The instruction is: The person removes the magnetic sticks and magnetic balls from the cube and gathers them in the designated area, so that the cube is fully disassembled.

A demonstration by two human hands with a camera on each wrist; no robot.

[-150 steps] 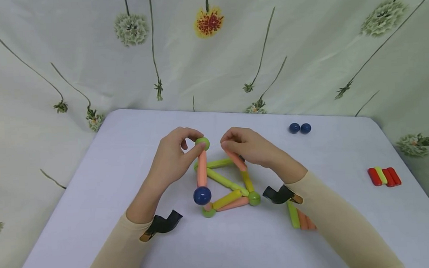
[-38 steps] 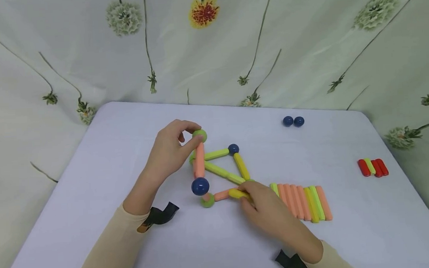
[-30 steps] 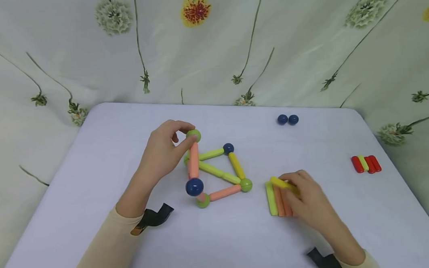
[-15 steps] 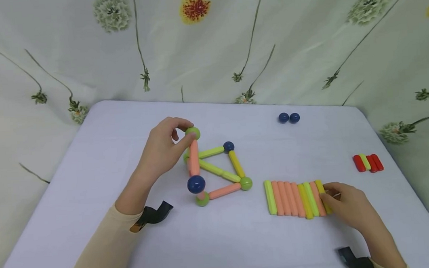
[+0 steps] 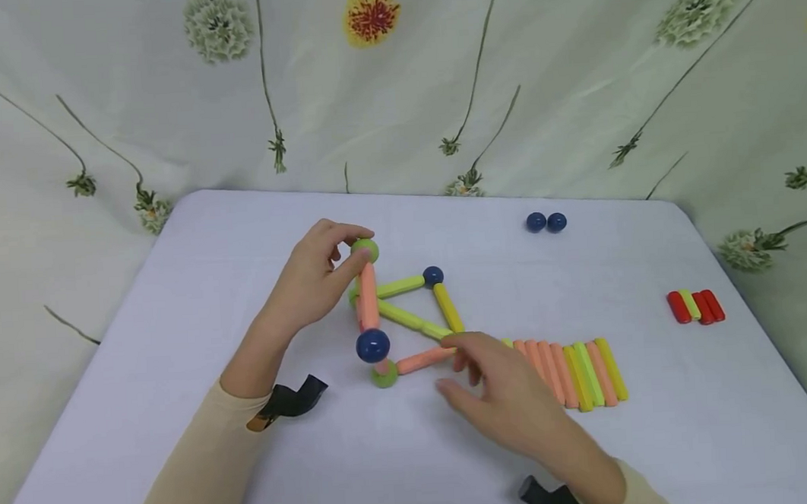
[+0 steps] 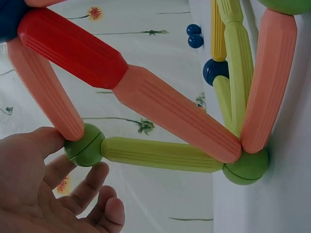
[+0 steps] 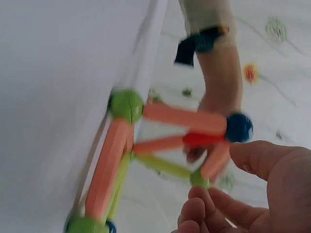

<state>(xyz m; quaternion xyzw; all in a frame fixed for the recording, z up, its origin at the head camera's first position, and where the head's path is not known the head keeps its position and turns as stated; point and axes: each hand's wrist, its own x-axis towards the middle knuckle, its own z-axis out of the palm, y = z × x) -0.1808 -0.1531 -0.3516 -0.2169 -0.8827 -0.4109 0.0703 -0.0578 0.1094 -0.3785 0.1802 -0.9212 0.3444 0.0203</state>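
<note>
My left hand [image 5: 309, 280] pinches a green ball [image 5: 365, 249] at a raised corner of a magnetic stick-and-ball frame. From that ball a pink rod [image 5: 367, 292] runs to a raised blue ball [image 5: 373, 346]. In the left wrist view a short red rod [image 6: 73, 46] and a pink rod [image 6: 177, 114] slant down in line to a lower green ball [image 6: 247, 166]. Flat on the table, the base has green, yellow and pink rods. My right hand [image 5: 507, 399] is empty, thumb and fingers apart, its fingertips covering the base's right corner in the head view.
Right of the frame lies a row of pink, green and yellow rods [image 5: 591, 375], partly behind my right hand. Two blue balls [image 5: 546, 222] sit near the back edge. Short red and green rods [image 5: 695, 307] lie at the far right.
My right hand took the yellow rod from the frame's front, laid it at the row's right end, let go and came back left. My left hand keeps its pinch on the green ball.
</note>
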